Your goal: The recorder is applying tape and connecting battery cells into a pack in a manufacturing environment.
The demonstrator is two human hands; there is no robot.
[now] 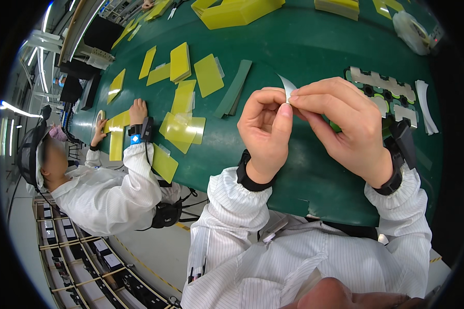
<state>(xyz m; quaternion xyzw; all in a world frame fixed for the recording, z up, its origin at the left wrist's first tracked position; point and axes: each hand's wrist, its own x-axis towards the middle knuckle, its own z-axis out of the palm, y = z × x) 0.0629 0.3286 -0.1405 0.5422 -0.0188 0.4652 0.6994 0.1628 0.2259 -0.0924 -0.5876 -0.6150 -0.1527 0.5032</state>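
Note:
A thin whitish strip (287, 86) with a curved, pointed upper end stands up from my fingertips above the green table. My left hand (265, 129) is closed, its thumb and bent forefinger pinching the strip's lower end. Thumb and forefinger of my right hand (345, 113) meet at the same spot and pinch it too. The fingers hide the strip's lower part. Partly behind my right hand lies a block of cells (381, 85) with green rings and grey metal plates. Dark green strips (234, 90) lie left of my left hand.
White strips (426, 108) lie at the right. Yellow sheets (209, 75) spread over the left, with yellow stacks (242, 13) at the far side. A clear plastic bag (411, 32) sits far right. At the left a co-worker (108, 185) handles yellow pieces.

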